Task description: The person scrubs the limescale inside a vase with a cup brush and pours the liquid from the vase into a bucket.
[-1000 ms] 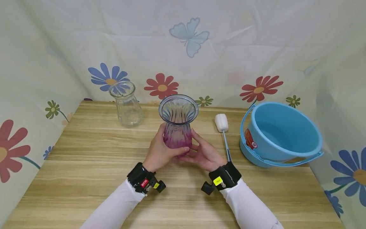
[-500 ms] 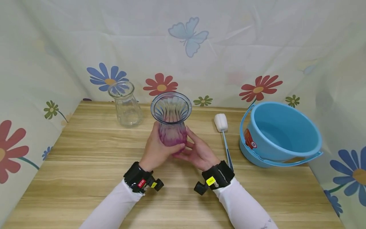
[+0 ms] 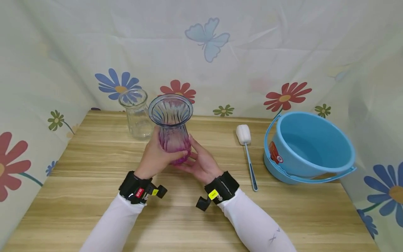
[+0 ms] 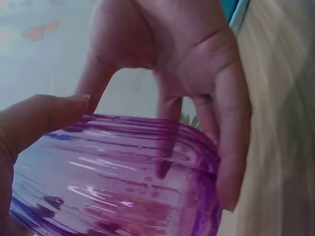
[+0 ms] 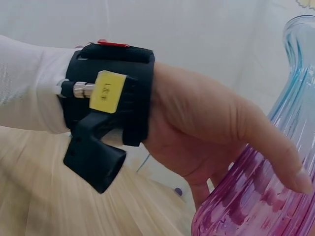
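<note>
A ribbed glass vase point(image 3: 174, 138), bluish at its flared rim and pink-purple toward its base, is held up over the table, tilted slightly. My left hand point(image 3: 155, 154) grips its left side, thumb across the front of the lower body; the right wrist view shows this thumb along the ribbed glass point(image 5: 261, 196). From the right, my right hand point(image 3: 203, 161) holds the lower body and base. In the left wrist view its fingers point(image 4: 231, 147) spread around the purple base. A clear glass vase point(image 3: 138, 122) stands upright behind and left, partly overlapped by the coloured one.
A white sponge-headed brush point(image 3: 244, 134) with a blue handle lies right of my hands. Beyond it a light-blue bucket point(image 3: 283, 168) stands at the table's right, handle down at its front. A flower-print curtain point(image 3: 239, 77) surrounds the wooden table point(image 3: 78, 196).
Both hands have carried the coloured vase leftward and slightly away from me, toward the clear vase. The brush handle, earlier partly covered by the right wrist, is now fully visible.
</note>
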`<state>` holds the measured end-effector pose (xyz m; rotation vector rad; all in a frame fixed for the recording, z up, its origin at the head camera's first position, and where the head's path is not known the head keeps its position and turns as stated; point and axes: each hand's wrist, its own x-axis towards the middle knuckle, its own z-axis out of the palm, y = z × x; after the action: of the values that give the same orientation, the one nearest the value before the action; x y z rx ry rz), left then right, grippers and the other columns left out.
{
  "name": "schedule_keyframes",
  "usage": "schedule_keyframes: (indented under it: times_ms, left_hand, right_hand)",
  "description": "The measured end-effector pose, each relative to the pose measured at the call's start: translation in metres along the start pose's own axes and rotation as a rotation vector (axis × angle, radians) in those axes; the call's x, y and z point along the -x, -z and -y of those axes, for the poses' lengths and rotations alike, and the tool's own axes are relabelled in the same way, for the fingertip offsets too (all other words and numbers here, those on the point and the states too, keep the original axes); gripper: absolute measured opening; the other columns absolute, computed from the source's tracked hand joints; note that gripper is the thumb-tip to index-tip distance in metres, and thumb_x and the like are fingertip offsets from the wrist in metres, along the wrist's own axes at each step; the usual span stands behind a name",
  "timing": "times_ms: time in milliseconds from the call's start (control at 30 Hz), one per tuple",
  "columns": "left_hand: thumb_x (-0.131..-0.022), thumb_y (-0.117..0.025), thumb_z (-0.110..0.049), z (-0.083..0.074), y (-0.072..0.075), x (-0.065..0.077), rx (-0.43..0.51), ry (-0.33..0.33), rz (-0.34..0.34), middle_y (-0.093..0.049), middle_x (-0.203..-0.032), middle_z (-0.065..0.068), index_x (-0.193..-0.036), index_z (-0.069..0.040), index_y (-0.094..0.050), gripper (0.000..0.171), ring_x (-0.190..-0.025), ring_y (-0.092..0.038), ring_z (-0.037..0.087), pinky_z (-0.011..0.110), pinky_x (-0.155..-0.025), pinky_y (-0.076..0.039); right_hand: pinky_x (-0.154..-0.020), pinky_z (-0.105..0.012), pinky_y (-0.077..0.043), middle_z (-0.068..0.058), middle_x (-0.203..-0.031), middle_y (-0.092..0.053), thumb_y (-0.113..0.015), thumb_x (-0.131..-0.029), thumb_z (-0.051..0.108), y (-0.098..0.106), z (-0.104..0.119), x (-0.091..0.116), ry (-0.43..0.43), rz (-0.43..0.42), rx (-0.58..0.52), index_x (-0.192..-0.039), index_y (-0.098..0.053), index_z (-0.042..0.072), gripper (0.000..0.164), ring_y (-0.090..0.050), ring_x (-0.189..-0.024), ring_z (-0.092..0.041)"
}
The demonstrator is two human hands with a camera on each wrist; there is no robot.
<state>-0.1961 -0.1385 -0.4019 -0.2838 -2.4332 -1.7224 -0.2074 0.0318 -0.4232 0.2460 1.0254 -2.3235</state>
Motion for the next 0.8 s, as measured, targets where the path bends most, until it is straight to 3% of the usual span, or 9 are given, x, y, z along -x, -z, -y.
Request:
schedule_keyframes:
  times_ms: [167, 333, 667, 800]
  left_hand:
    - [-0.071, -0.087, -0.019, -0.016, 0.023, 0.001, 0.004, -0.001, 0.024, -0.042, -0.141, 0.012, -0.149, -0.019, -0.019, 0.104, -0.121, -0.043, 0.026, 0.058, -0.102, -0.039]
    - [-0.074, -0.084, -0.022, -0.025, 0.045, 0.003, -0.018, 0.073, 0.018, -0.041, -0.143, 0.012, -0.149, -0.017, -0.019, 0.1, -0.124, -0.041, 0.025, 0.057, -0.105, -0.036]
    - [-0.073, -0.085, -0.025, -0.017, 0.077, 0.001, -0.088, 0.129, -0.01, -0.046, -0.139, 0.016, -0.147, -0.013, -0.024, 0.096, -0.122, -0.044, 0.031, 0.062, -0.101, -0.038]
    - [-0.071, -0.086, -0.028, -0.005, 0.087, -0.002, -0.121, 0.14, -0.03, -0.045, -0.14, 0.015, -0.147, -0.013, -0.024, 0.099, -0.122, -0.043, 0.033, 0.063, -0.1, -0.038]
  right_hand:
    - [-0.1, -0.057, -0.043, -0.019, -0.135, -0.039, -0.073, -0.081, 0.05, -0.013, -0.012, -0.016, -0.005, 0.008, 0.003, -0.134, -0.055, 0.024, 0.061, -0.046, -0.118, -0.035]
    - [-0.099, -0.057, -0.043, -0.019, -0.132, -0.046, -0.074, -0.08, 0.051, -0.028, -0.021, -0.032, -0.009, 0.014, 0.033, -0.131, -0.057, 0.02, 0.062, -0.05, -0.115, -0.034]
    - [-0.096, -0.058, -0.045, -0.009, -0.131, -0.053, -0.071, -0.081, 0.055, -0.05, -0.036, -0.062, -0.018, 0.052, 0.138, -0.127, -0.061, 0.023, 0.057, -0.053, -0.112, -0.033]
    - [-0.092, -0.06, -0.047, -0.007, -0.128, -0.056, -0.07, -0.083, 0.054, -0.056, -0.043, -0.076, -0.004, 0.056, 0.148, -0.124, -0.063, 0.02, 0.054, -0.054, -0.11, -0.034]
